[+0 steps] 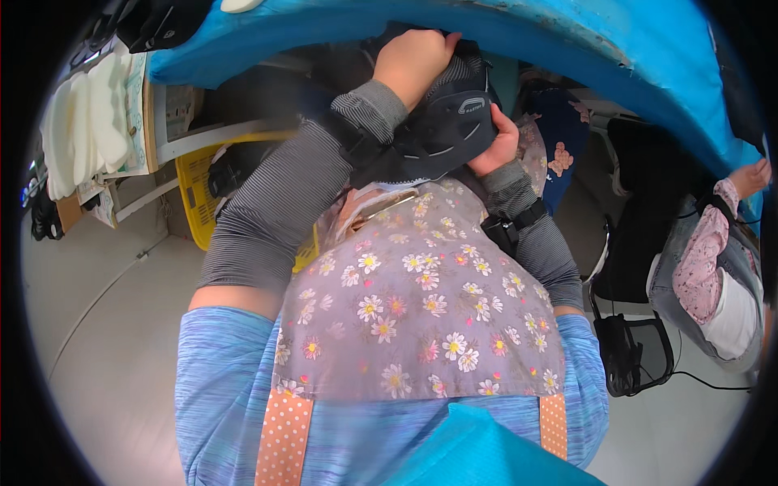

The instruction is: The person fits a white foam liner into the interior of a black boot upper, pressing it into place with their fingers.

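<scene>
A black fabric bag (442, 121) with a light printed mark and pale piping is held over my lap, against the edge of the blue-covered table. My left hand (415, 66) grips its upper part, fingers curled into the cloth. At its right side my right hand (496, 144) pinches the edge, thumb in front and the other fingers partly hidden. A whitish zipper edge (405, 185) runs along the bag's lower side. Just below it, a shiny brownish flat object (385, 209) lies at the top of my flowered apron (438, 300).
The blue table cover (519, 32) curves across the far side. To the left are a yellow crate (193, 194) with dark items and a stack of white foam pads (93, 121). A co-worker's arm (701, 243) and a black mesh chair part (640, 352) are at the right.
</scene>
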The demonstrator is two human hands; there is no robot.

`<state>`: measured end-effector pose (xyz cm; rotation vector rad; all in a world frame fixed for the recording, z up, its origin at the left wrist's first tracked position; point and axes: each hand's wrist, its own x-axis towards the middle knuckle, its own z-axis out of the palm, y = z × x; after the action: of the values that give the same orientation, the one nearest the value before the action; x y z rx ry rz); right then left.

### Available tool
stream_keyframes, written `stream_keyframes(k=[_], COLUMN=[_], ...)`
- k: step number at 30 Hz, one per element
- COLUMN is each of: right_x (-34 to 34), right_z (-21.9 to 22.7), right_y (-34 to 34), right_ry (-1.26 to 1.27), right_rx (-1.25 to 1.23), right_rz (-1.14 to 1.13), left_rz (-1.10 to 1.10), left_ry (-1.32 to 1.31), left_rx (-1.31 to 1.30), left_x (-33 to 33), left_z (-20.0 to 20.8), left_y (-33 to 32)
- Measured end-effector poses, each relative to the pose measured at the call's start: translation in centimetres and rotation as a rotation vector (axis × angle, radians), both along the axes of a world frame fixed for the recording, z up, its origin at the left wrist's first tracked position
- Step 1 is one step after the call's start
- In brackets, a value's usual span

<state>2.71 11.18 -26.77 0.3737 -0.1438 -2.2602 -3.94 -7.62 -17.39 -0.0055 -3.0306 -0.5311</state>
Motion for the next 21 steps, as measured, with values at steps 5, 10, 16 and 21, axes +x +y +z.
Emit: stream_keyframes(k=[5, 10, 16, 21], right_x=[0.3, 0.1, 0.1, -0.2], right_z=[-0.3, 0.3, 1.2, 2.1], right_y=[-0.2, -0.1, 0.2, 0.7], right_ry=[0.019, 0.07, 0.037, 0.105], right_rx=[-0.024, -0.081, -0.025, -0.006], right_rz=[0.005, 0.006, -0.043, -0.028], left_rz=[-0.034, 0.007, 0.033, -0.001], left_ry=[0.029, 0.074, 0.321, 0.367], left_rx=[0.067, 0.098, -0.061, -0.04], left_x=[-0.6, -0.1, 0.8, 0.7], left_z=[-2.3, -1.9, 2.4, 3.5], left_y=[-0.2, -0.2, 0.0, 0.4])
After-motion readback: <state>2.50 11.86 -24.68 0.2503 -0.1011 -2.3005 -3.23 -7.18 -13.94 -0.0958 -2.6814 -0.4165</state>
